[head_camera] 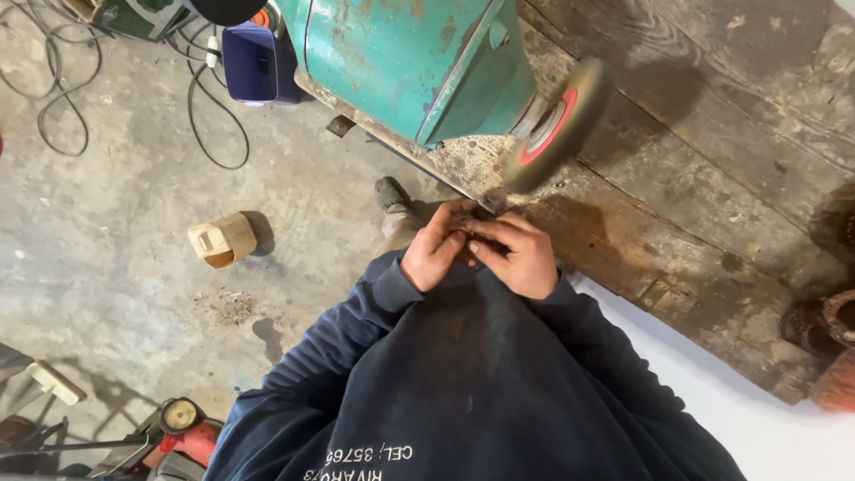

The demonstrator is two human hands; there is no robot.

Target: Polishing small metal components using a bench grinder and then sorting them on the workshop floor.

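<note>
My left hand [435,249] and my right hand [519,256] are close together in front of my chest, both gripping a small dark metal piece [479,223]. The piece's far end sits just below the spinning wire wheel [557,125], a grey disc with a red hub. That wheel is mounted on a worn teal bench grinder [410,62]. Most of the piece is hidden by my fingers. My dark blue sweatshirt sleeves fill the lower frame.
The grinder stands on an old wooden bench [712,196]. On the concrete floor lie a small wooden block [223,239], black cables [209,116] and a blue container [251,62]. A red tool [183,436] lies lower left. My shoe [390,191] shows below the bench edge.
</note>
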